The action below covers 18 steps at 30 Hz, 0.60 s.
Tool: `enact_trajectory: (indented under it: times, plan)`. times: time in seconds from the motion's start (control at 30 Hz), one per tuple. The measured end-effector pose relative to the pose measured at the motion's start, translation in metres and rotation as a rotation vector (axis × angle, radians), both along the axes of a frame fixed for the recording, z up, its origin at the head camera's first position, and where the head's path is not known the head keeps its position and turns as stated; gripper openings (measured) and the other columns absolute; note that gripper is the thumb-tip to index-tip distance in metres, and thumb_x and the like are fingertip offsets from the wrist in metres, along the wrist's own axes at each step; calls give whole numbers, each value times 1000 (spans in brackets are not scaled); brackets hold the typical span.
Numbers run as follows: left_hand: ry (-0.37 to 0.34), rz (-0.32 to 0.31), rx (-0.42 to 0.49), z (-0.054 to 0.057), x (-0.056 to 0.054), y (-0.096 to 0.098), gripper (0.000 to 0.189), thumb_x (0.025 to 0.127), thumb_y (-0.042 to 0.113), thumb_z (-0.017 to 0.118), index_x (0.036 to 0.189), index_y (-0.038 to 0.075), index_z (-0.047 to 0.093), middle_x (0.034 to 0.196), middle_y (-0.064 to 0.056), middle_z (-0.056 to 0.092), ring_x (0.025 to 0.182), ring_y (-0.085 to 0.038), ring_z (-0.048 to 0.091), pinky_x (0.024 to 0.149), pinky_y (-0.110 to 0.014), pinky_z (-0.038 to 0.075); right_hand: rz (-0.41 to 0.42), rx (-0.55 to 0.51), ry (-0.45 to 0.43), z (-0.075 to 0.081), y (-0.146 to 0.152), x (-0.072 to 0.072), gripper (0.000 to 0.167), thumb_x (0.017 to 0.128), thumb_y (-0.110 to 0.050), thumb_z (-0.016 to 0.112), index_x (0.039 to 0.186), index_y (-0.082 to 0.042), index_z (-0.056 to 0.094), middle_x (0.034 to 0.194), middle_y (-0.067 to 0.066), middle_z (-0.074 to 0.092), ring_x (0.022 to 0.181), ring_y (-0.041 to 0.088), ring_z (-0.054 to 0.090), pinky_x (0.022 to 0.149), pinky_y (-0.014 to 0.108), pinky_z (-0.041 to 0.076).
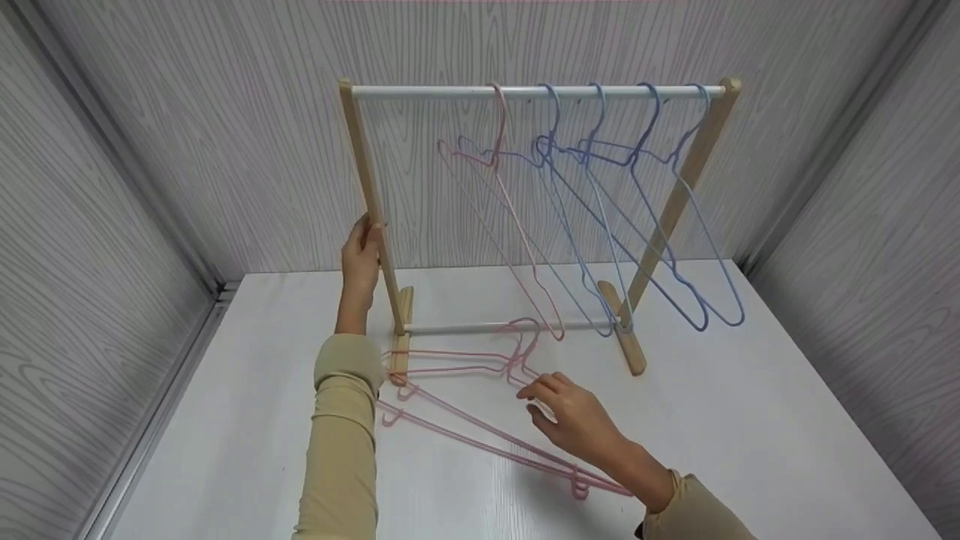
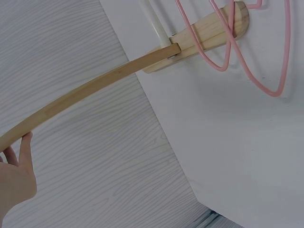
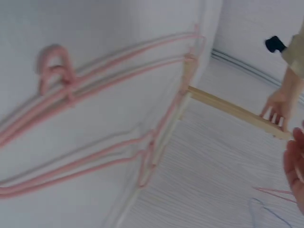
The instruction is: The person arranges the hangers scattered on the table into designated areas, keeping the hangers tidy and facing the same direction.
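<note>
A small clothes rack with a white top rail (image 1: 420, 91) and wooden posts stands on the table. My left hand (image 1: 361, 259) holds the left wooden post (image 1: 362, 165) about midway up, thumb and fingers on either side of it; the left wrist view shows fingertips against the post (image 2: 80, 95). Pink clothes hangers (image 1: 480, 441) lie overlapping on the table in front of the rack, partly across its left foot. Above them hovers my right hand (image 1: 577, 420), fingers loosely bent, with nothing visible in its grasp. Only part of this hand (image 3: 295, 166) appears in the right wrist view.
One pink hanger (image 1: 499, 124) and several blue hangers (image 1: 658, 105) hang from the rail, spread toward the right post (image 1: 679, 202). The rack's right foot (image 1: 628, 337) rests on the white table (image 1: 735, 427). Wood-grain panels (image 1: 225, 150) enclose the back and sides.
</note>
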<state>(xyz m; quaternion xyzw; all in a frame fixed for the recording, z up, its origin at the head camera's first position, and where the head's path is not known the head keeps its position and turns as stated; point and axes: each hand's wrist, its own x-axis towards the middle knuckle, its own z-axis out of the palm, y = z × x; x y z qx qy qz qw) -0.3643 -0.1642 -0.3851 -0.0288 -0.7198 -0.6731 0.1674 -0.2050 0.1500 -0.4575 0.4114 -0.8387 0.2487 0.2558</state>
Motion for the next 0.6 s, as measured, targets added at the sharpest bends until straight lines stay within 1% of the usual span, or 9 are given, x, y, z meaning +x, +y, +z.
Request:
enact_trajectory:
  times: [0.03, 0.1, 0.17, 0.2, 0.3, 0.4, 0.53, 0.6]
  plan:
    - [2, 2, 4, 0, 0, 0, 53, 99, 31, 39, 145, 7, 25, 141, -12, 36, 121, -23, 40, 95, -38, 38, -57, 59, -60, -10, 3, -2, 19, 80, -2, 69, 96, -9, 63, 91, 0, 58, 80, 14, 55, 60, 23, 50]
    - [-3, 3, 5, 0, 0, 0, 53, 99, 31, 39, 145, 8, 25, 141, -12, 35, 122, -23, 39, 95, -38, 38, -160, 154, -154, -28, 11, -7, 26, 76, -2, 73, 99, -8, 62, 93, 1, 56, 82, 17, 54, 59, 26, 50]
    - [-9, 4, 0, -1, 0, 0, 53, 99, 31, 39, 145, 8, 25, 141, -12, 35, 123, -23, 39, 94, -37, 38, -237, 214, -207, -43, 18, -11, 29, 75, -3, 74, 101, -7, 61, 93, 5, 55, 82, 20, 54, 58, 29, 51]
    - [-10, 5, -1, -2, 0, 0, 53, 99, 31, 39, 145, 8, 26, 141, -12, 35, 123, -23, 39, 94, -37, 39, -263, 233, -226, -48, 21, -13, 30, 75, -3, 74, 101, -6, 60, 92, 6, 55, 82, 22, 55, 58, 30, 51]
    - [-10, 0, -16, -2, -1, 0, 54, 100, 31, 39, 145, 7, 25, 141, -13, 35, 124, -23, 37, 94, -38, 39, -317, 270, -268, -61, 28, -16, 31, 74, -2, 74, 102, -3, 59, 88, 9, 56, 77, 24, 55, 56, 32, 50]
    - [-2, -2, -16, -2, -1, -1, 54, 100, 31, 39, 145, 5, 25, 141, -13, 35, 123, -24, 38, 94, -39, 38, -351, 288, -339, -67, 31, -17, 29, 75, 1, 71, 101, -2, 60, 83, 9, 57, 70, 23, 55, 55, 34, 49]
    - [10, -2, -12, -1, 0, -2, 55, 99, 32, 39, 145, 5, 25, 141, -14, 34, 125, -25, 37, 95, -40, 38, -377, 262, -441, -73, 32, -16, 21, 80, 3, 65, 100, -2, 63, 82, 8, 58, 67, 20, 54, 60, 36, 50]
    - [16, 2, -12, -1, 0, -2, 56, 99, 32, 39, 145, 4, 25, 142, -14, 34, 125, -26, 36, 96, -40, 38, -387, 243, -494, -76, 32, -15, 19, 83, 2, 62, 101, -2, 63, 83, 6, 57, 69, 18, 53, 63, 36, 50]
